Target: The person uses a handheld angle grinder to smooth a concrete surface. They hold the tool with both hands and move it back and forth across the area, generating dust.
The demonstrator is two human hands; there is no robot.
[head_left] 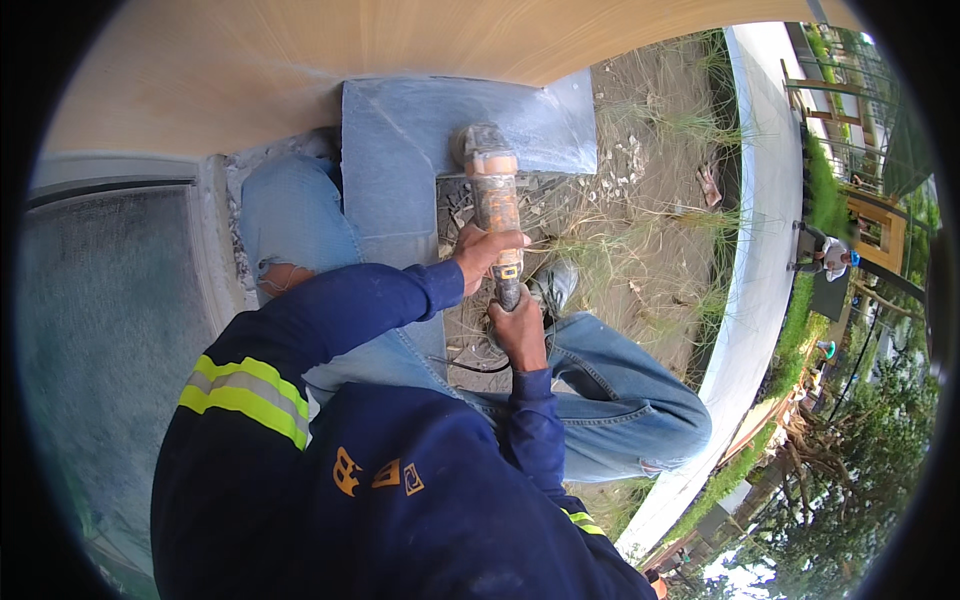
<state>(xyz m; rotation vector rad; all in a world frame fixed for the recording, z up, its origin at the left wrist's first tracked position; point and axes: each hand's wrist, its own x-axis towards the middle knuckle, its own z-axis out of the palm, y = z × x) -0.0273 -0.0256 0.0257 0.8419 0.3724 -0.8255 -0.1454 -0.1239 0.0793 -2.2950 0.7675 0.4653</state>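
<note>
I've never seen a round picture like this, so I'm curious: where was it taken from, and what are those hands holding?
There's no robot here, just a person using two bare hands. A camera on their head looks down, and its very wide lens bends straight edges.

The left hand grips the middle of a dusty orange power tool, and the right hand grips its near end. The tool's far end is over a grey slab; I can't tell whether they touch. Beside the slab is grassy, stony ground.

Those bent blue shapes are the person's jeans, and a black cable shows near the right hand.
</note>
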